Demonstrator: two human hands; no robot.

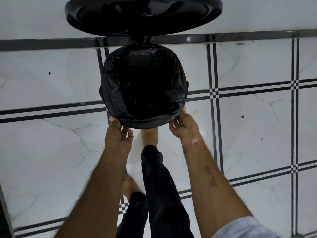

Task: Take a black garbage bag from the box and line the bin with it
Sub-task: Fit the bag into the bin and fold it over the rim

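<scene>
The black garbage bag [143,86] is lining the pedal bin [178,116], glossy and wrinkled, its mouth gaping upward at you and folded over the rim. Your left hand [118,134] and right hand [184,126] are pinching the bag's near edge against the rim, with the lid [144,14] standing open beyond on the tiled floor [51,152].

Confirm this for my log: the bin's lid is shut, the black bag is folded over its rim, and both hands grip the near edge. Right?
Not quite. The head view shows the lid standing open, not shut. The black bag is folded over the bin's rim, and the left hand and right hand grip the near edge.
</scene>
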